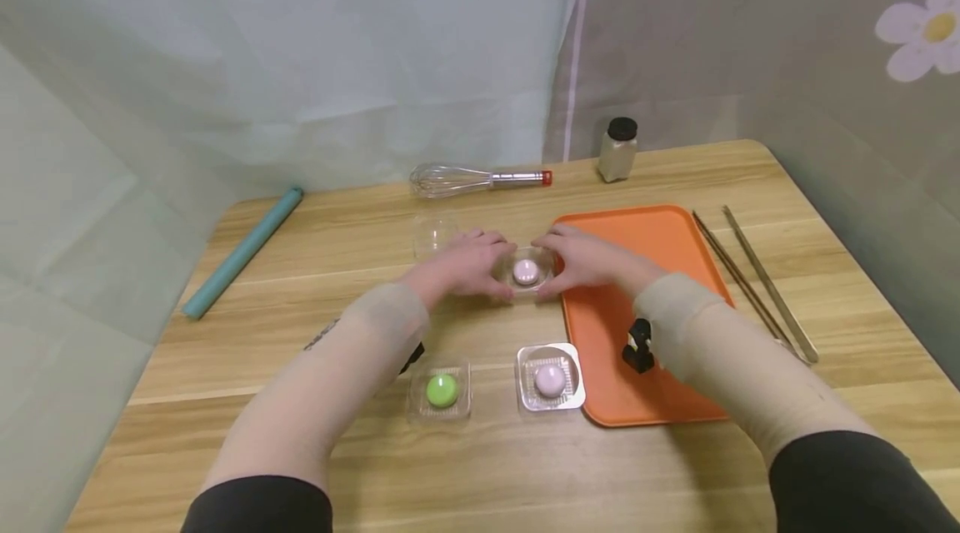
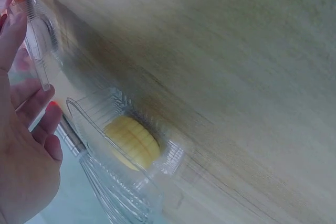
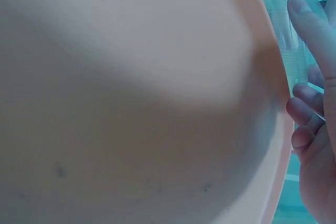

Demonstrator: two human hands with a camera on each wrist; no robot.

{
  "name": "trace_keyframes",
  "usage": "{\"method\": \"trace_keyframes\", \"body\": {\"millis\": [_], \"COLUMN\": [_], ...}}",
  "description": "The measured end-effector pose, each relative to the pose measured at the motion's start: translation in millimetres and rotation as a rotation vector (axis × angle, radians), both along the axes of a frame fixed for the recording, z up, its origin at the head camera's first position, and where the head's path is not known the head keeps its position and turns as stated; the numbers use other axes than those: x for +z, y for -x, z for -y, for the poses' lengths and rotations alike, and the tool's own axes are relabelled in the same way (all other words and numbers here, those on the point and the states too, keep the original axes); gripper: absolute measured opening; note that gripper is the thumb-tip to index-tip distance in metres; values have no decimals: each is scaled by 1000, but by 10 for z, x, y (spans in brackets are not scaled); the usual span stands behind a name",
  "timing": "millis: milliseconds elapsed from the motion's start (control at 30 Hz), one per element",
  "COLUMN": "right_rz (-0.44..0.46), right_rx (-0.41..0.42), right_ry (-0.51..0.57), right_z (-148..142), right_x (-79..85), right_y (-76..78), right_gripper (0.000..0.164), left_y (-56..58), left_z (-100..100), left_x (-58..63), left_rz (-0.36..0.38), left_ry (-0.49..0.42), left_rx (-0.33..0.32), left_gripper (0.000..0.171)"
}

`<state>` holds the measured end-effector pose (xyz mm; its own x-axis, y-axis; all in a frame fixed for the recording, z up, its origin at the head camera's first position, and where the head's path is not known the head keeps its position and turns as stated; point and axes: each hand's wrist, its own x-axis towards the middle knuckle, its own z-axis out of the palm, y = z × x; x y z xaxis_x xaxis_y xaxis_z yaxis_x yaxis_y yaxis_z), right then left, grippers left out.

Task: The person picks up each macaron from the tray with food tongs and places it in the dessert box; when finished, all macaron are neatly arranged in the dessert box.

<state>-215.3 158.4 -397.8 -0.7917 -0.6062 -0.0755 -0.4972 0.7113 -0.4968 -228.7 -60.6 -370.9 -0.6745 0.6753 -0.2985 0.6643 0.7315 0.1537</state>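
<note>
Between both hands is a clear plastic box [image 1: 545,286] with a pink round cake [image 1: 526,271] inside. The left hand [image 1: 476,263] grips its left side, thumb near the front corner and fingers at the back. My right hand [image 1: 585,256] holds the opposite side in the same way, beside the tray's edge. In the left wrist view, the box [image 2: 44,59] looks tilted at the left hand's [image 2: 23,145] fingertips. Below that hand, an open clear box holds a yellow ridged cake [image 2: 134,142]. The right wrist view has the right hand [image 3: 320,108] at the far edge.
An orange tray [image 1: 622,383] lies at right, with tongs [image 1: 772,287] beyond it. Nearer me are boxes with a green cake [image 1: 442,391] and another pink cake [image 1: 551,381]. A whisk [image 1: 480,179], a black-capped jar [image 1: 618,151] and a teal rolling pin [image 1: 243,254] lie around the table.
</note>
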Motion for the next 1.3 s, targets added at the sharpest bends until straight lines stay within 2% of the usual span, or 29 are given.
{"method": "trace_keyframes", "body": {"millis": [367,633,1167,1300], "right_rz": [13,-10,-48,-31], "right_rx": [-14,1,30,20], "right_ry": [-23,-18,-28,-34], "right_z": [0,-1,-41,-28], "right_x": [-6,-31,-6,19], "right_y": [19,12,-59,-65], "right_gripper": [87,87,83,84], "left_y": [-18,-5,-70,-72], "left_z": [-15,-16,-11,13], "left_x": [-12,-27,-8,-8], "left_rz": [-28,-19,-18,-18], "left_ry": [-40,-47,-67,-82], "left_rx": [32,51,37,33], "left_gripper": [84,83,81,81]}}
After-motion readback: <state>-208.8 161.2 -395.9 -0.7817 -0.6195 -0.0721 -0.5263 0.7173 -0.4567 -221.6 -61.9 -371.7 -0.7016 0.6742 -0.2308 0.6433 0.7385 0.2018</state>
